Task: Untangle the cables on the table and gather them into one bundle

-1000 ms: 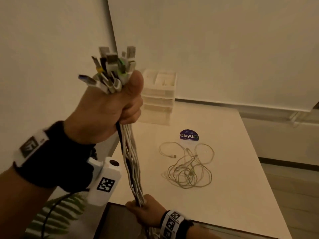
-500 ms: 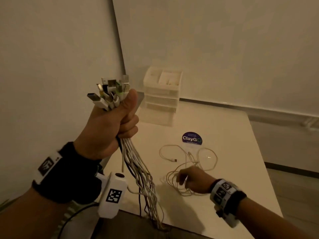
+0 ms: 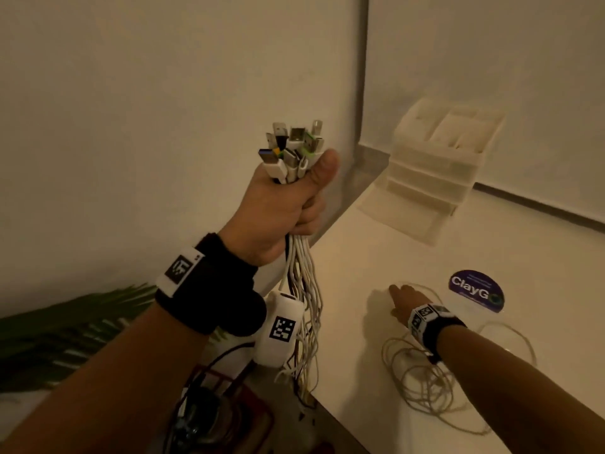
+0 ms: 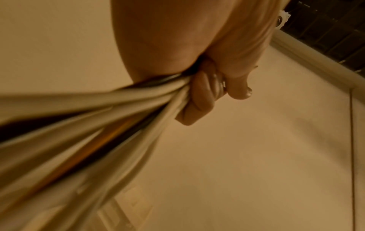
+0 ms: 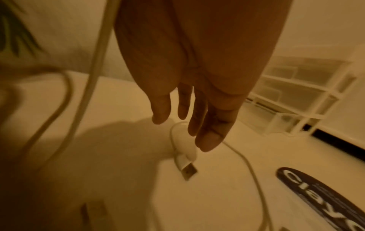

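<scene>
My left hand (image 3: 288,204) is raised beside the table's left edge and grips a thick bundle of cables (image 3: 302,309), mostly white, with the USB plugs (image 3: 294,149) sticking up above the fist. The strands hang down past the table edge. In the left wrist view the fingers (image 4: 201,96) curl tightly round the cable bundle (image 4: 98,125). My right hand (image 3: 401,299) reaches over the table with straight fingers, just above a loose white cable whose USB plug (image 5: 186,168) lies below the fingertips (image 5: 207,140). A tangled coil of cable (image 3: 429,381) lies under my right forearm.
A translucent drawer organiser (image 3: 438,165) stands at the back of the white table (image 3: 376,244), near the wall corner. A round purple sticker (image 3: 476,291) lies right of my right hand. Green plant leaves (image 3: 65,326) and dark objects sit below the table's left edge.
My right hand let go of the hanging strands, crossed to the tangle on the table and now reaches past it toward the loose plug. The left fist kept its hold.
</scene>
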